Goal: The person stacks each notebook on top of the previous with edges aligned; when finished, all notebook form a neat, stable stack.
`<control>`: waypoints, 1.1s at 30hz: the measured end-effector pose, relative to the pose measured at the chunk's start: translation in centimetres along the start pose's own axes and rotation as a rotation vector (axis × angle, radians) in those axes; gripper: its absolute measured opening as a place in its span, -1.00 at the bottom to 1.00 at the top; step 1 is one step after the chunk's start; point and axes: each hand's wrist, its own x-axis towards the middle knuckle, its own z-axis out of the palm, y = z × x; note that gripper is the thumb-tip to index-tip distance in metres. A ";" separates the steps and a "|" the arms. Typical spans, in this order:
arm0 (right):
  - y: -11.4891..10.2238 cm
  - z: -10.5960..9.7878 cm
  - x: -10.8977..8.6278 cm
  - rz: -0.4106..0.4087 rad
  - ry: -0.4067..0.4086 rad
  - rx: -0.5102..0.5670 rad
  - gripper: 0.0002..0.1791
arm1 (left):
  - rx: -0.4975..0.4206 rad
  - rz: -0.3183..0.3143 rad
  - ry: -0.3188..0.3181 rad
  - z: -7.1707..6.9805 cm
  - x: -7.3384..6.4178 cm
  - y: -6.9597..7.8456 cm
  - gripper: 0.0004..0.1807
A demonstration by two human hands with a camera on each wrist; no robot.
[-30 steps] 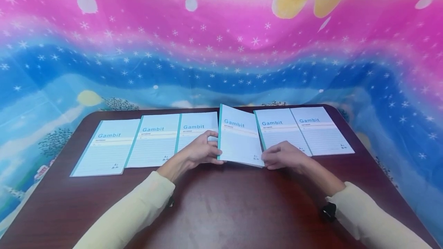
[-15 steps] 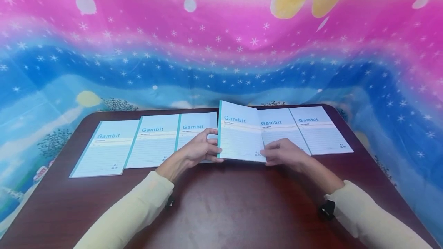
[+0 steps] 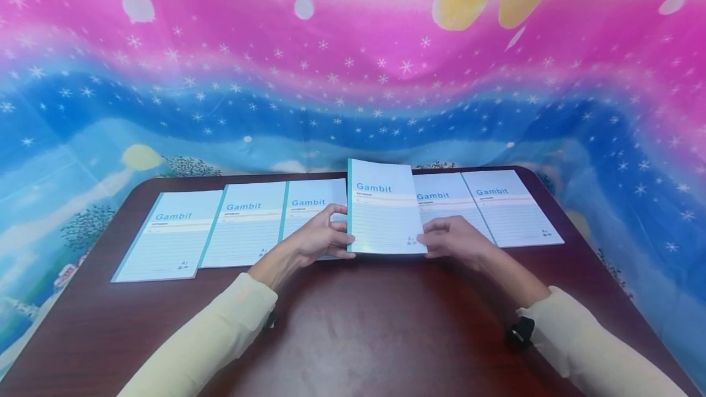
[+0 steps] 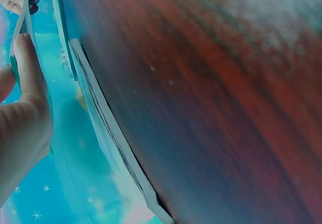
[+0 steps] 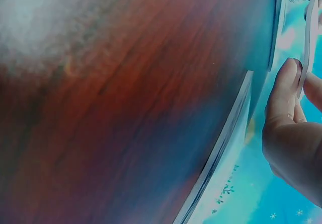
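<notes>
Between both hands a white notebook (image 3: 386, 213) with a teal spine and the word Gambit is held up above the table, its cover facing me. My left hand (image 3: 318, 239) pinches its lower left side at the spine. At the lower right corner, my right hand (image 3: 455, 241) pinches the opposite edge. Both wrist views show the held notebook edge-on and off the tabletop, gripped between thumb and fingers. Behind it, a notebook (image 3: 449, 198) on the right is partly covered, and another notebook (image 3: 317, 192) on the left is partly hidden by my left hand.
A dark brown wooden table (image 3: 353, 323) carries a row of matching notebooks. Two more lie at left, a notebook (image 3: 171, 238) and a notebook (image 3: 248, 219); one notebook (image 3: 513, 207) lies far right. A colourful patterned cloth (image 3: 353, 78) hangs behind the table.
The held notebook has risen and straightened from a tilt, its right side shifting slightly right over the neighbouring notebook. My right hand has moved up a little; the left hand has barely moved.
</notes>
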 end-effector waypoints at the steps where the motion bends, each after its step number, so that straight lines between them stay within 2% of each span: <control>1: -0.1 0.0 0.0 -0.001 0.003 -0.006 -0.50 | 0.007 0.000 0.002 0.0 0.0 0.0 -0.36; 12: -0.7 -0.2 -0.1 -0.015 0.032 -0.021 -0.50 | 0.049 0.005 0.048 -0.3 -0.1 0.1 -0.41; 23: -1.7 0.4 0.5 -0.085 0.029 -0.056 -0.51 | 0.153 0.058 0.112 -1.1 -1.0 0.5 -0.34; 33: -2.3 1.6 1.5 -0.046 0.015 -0.075 -0.51 | 0.196 0.066 0.163 -2.0 -1.5 0.6 -0.31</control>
